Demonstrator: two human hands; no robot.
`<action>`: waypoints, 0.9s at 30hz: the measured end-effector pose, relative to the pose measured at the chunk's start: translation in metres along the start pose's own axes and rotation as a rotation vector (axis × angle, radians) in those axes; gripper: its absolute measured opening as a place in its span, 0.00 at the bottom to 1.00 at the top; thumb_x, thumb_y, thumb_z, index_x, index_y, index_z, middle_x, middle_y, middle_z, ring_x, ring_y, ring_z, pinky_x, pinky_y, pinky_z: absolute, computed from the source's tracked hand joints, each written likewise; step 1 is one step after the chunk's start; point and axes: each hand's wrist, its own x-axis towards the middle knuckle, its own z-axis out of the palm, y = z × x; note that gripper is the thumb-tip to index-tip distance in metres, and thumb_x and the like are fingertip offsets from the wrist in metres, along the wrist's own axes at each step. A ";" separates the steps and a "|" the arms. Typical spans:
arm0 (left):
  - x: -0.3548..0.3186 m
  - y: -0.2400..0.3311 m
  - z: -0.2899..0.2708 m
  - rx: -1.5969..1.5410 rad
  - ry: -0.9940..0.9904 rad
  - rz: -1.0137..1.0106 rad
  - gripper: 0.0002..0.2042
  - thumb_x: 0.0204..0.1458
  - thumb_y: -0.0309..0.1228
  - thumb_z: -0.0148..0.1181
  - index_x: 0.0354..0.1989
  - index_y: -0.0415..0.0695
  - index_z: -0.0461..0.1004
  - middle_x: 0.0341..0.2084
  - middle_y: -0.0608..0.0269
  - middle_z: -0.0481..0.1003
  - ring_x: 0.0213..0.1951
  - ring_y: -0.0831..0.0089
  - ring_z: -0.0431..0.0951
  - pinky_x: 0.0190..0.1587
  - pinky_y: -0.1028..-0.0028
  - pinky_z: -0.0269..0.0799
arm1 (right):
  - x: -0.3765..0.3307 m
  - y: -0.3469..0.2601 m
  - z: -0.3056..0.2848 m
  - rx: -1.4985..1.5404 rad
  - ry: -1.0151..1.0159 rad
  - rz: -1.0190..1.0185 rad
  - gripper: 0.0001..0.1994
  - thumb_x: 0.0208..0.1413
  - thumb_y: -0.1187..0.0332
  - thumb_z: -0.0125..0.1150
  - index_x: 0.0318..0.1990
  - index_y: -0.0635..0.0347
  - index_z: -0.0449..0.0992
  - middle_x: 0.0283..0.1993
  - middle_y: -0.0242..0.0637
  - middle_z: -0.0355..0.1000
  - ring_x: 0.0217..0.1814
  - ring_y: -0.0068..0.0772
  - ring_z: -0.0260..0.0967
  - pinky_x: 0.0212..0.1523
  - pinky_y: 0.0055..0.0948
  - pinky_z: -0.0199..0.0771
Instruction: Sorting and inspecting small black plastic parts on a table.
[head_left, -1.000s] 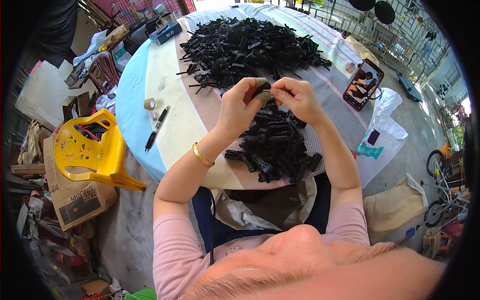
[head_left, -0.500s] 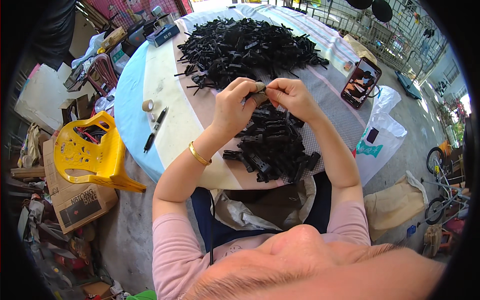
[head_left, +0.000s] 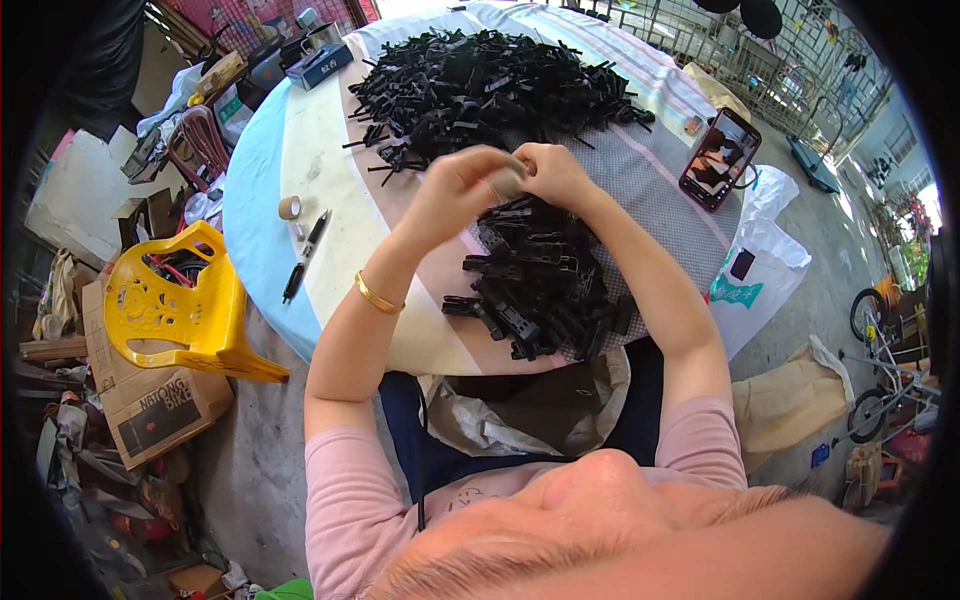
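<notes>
My left hand [head_left: 462, 192] and my right hand [head_left: 560, 176] meet above the table, between two piles of black plastic parts. Beige wrapping covers fingertips of the left hand, which is blurred by motion; its fingers curl in towards the right hand. The right hand's fingers are closed against those tips, and whatever is pinched there is too small and hidden to name. Beyond the hands spreads a large heap of small black plastic pieces [head_left: 480, 88] with thin strips sticking out. Nearer me, below the hands, lies a smaller pile of longer black clip-like parts [head_left: 540, 285].
On the round table's striped cloth [head_left: 335, 170] lie a tape roll [head_left: 289, 208], a black pen [head_left: 306, 257] and a blue box [head_left: 320, 66]. A propped phone [head_left: 719, 158] stands right. A yellow chair [head_left: 175, 300] is left; a white bag [head_left: 760, 275] hangs right.
My left hand has shifted slightly left and down and turned, now blurred. The right hand has moved a little left and curled more tightly. The piles look much the same.
</notes>
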 end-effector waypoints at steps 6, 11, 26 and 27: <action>0.001 -0.021 -0.020 -0.130 0.477 -0.239 0.17 0.52 0.35 0.54 0.46 0.37 0.64 0.37 0.60 0.72 0.34 0.76 0.73 0.37 0.79 0.71 | -0.008 -0.020 -0.008 -0.123 0.292 -0.123 0.12 0.37 0.71 0.61 0.34 0.58 0.75 0.33 0.40 0.73 0.32 0.37 0.72 0.33 0.29 0.72; -0.003 -0.018 -0.023 -0.613 -0.024 -0.413 0.24 0.51 0.39 0.54 0.51 0.37 0.60 0.39 0.57 0.70 0.40 0.68 0.73 0.45 0.69 0.70 | -0.026 -0.053 -0.023 0.085 0.295 -0.505 0.13 0.39 0.78 0.60 0.36 0.59 0.74 0.39 0.38 0.72 0.34 0.36 0.72 0.32 0.24 0.73; -0.002 -0.003 0.007 -0.268 0.201 -0.109 0.24 0.47 0.16 0.51 0.55 0.38 0.56 0.38 0.55 0.71 0.34 0.74 0.74 0.37 0.79 0.70 | -0.037 -0.059 -0.027 0.579 0.144 -0.012 0.07 0.52 0.70 0.53 0.33 0.66 0.72 0.25 0.30 0.70 0.24 0.12 0.62 0.25 0.14 0.64; -0.003 -0.004 0.013 -0.268 0.238 -0.091 0.21 0.47 0.17 0.52 0.51 0.35 0.56 0.36 0.56 0.71 0.31 0.77 0.73 0.36 0.80 0.70 | -0.038 -0.060 -0.026 0.705 0.068 0.040 0.08 0.53 0.69 0.53 0.33 0.67 0.72 0.25 0.30 0.69 0.24 0.13 0.62 0.25 0.15 0.64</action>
